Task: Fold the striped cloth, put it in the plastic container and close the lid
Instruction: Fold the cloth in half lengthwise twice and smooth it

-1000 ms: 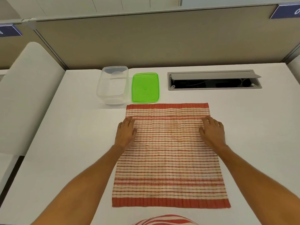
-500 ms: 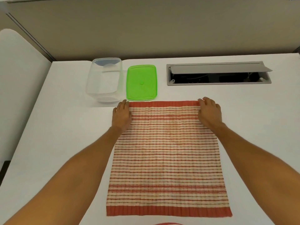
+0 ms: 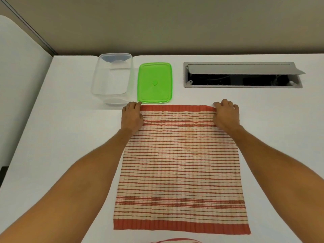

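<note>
The striped cloth (image 3: 180, 165), red and cream, lies flat on the white table, its near edge close to me. My left hand (image 3: 131, 116) covers the cloth's far left corner, fingers together and curled over the edge. At the far right corner, my right hand (image 3: 226, 114) has its fingers bent down over the fabric. The clear plastic container (image 3: 112, 79) stands open at the far left, just beyond my left hand. Its green lid (image 3: 155, 83) lies flat beside it on the right, almost touching the cloth's far edge.
A grey cable hatch (image 3: 242, 74) with its flap raised is set into the table (image 3: 61, 137) at the far right. A beige partition wall closes off the back. A white rounded panel (image 3: 19, 81) borders the table on the left.
Both hands have slid away from me along the cloth, from its upper middle to its two far corners. The view has tipped down and closer.
</note>
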